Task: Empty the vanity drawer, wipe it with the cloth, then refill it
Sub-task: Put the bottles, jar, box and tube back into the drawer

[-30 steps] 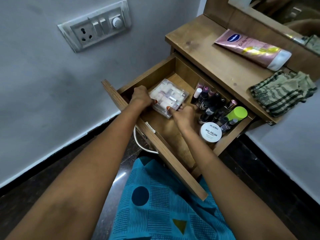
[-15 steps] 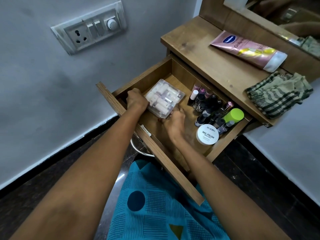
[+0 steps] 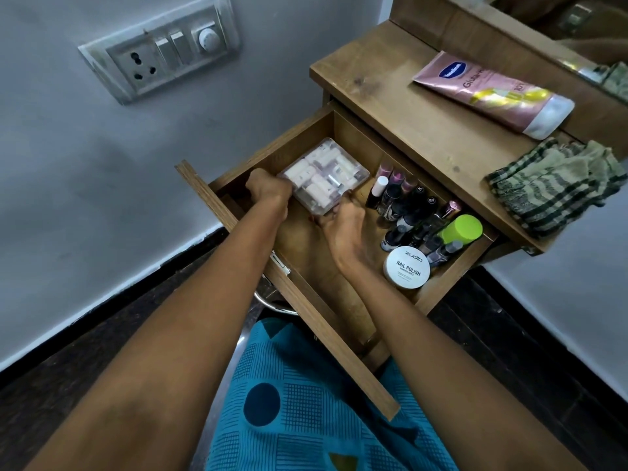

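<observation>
Vanity drawer [image 3: 302, 254], clear box [image 3: 324, 176] between left hand [image 3: 270, 192] and right hand [image 3: 341, 231], fingers [image 3: 344, 208] partly hidden.

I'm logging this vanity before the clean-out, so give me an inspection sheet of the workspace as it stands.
Surface: wooden vanity top, drawer pulled open below it.
Job's things: clear box of small tubes in the drawer; checked cloth on top, untouched.
Clutter: nail polish bottles, green-capped bottle and white tub on the drawer's right side; lotion tube on top.
Hands: left hand and right hand both grip the clear box.
Cables: nothing seen.
Surroundings: switch panel on grey wall; mirror behind.
</observation>
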The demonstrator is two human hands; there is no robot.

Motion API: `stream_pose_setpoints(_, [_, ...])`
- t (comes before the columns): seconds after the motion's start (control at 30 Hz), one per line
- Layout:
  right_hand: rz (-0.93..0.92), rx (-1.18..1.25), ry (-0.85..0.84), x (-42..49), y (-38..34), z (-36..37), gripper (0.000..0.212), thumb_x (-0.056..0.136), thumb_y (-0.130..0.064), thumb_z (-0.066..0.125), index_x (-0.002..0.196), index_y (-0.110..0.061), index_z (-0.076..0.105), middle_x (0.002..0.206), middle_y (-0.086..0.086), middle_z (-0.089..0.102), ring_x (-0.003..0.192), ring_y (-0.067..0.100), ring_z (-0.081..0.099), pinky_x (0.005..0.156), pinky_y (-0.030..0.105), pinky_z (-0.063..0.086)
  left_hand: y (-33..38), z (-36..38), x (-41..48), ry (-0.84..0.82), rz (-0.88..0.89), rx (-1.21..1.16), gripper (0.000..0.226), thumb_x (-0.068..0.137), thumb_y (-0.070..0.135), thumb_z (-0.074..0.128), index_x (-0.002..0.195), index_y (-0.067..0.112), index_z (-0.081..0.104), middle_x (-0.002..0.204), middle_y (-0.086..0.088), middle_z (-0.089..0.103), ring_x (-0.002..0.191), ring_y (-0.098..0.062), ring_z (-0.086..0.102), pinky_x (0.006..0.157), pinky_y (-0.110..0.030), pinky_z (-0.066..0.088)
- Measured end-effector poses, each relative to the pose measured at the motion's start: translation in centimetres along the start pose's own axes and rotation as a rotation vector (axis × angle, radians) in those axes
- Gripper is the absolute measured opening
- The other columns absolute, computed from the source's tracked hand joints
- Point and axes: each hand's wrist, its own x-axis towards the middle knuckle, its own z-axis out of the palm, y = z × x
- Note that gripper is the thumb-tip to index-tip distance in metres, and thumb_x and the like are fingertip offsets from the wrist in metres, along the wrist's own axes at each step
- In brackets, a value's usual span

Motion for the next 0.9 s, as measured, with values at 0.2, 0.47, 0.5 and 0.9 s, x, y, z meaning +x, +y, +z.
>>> stream_pose_setpoints(0.2, [0.023,0.004,0.035,0.0,0.3,0.0,0.036,0.081,-0.011,0.067,0.114,-0.003,0.059,0.115,0.015,0.062,0.104,0.027,0.061,0.089,0.039,0.051,0.2,0.2,-0.3,-0.062,-0.029,-0.107,0.022,0.082,-0.006,0.062,0.103,-0.009,0.059,0.109,-0.02,0.062,0.094,-0.031,0.065,0.077,-0.037,0.057])
stream_pose_setpoints(0.47, [0.064,0.051,0.012,0.0,0.0,0.3,0.037,0.083,-0.011,0.064,0.119,-0.002,0.056,0.119,0.015,0.06,0.106,0.026,0.06,0.093,0.037,0.05,0.2,0.1,-0.7,-0.091,0.012,-0.05,0.027,0.081,-0.002,0.063,0.107,-0.009,0.061,0.111,-0.021,0.063,0.099,-0.029,0.063,0.085,-0.039,0.056])
stream_pose_setpoints(0.5, [0.062,0.047,0.012,0.0,0.0,0.2,0.037,0.083,-0.01,0.064,0.118,-0.002,0.057,0.118,0.016,0.06,0.106,0.027,0.06,0.093,0.037,0.05,0.1,0.1,-0.8,-0.083,0.026,-0.018,0.026,0.082,0.001,0.063,0.107,-0.008,0.061,0.11,-0.02,0.064,0.099,-0.029,0.064,0.085,-0.037,0.056])
stream_pose_setpoints(0.9, [-0.009,-0.078,-0.032,-1.8,-1.7,-3.3,0.028,0.087,-0.004,0.051,0.112,-0.007,0.062,0.109,0.017,0.065,0.096,0.033,0.063,0.082,0.041,0.053,0.0,-0.7,-5.3,-0.119,0.253,0.141,0.029,0.088,0.009,0.054,0.115,0.003,0.061,0.12,-0.017,0.062,0.113,-0.029,0.057,0.093,-0.031,0.045])
